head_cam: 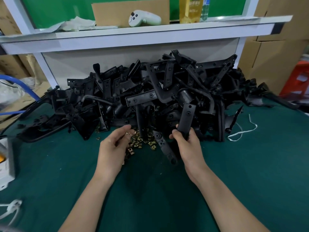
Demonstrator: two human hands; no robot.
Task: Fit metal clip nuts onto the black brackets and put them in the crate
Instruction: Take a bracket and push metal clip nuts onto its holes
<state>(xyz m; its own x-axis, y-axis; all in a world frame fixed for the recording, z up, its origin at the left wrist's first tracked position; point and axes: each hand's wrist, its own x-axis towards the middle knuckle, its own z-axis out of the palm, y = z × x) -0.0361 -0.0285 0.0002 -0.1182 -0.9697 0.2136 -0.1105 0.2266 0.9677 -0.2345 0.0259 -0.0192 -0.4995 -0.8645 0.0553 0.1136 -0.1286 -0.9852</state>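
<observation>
While my right hand [185, 141] clamps the foot of a flat black plastic bracket [186, 118], long axis upright, my left hand [112, 144] curls over the brass-coloured metal clip nuts [143, 141] just leftward; whether it holds one I cannot tell.

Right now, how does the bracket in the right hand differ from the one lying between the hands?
The held bracket stands upright in the right hand; the lying bracket rests on the green mat. The held bracket looks like a flat strip; the lying bracket ends in a rounded knob. Both are black.
</observation>
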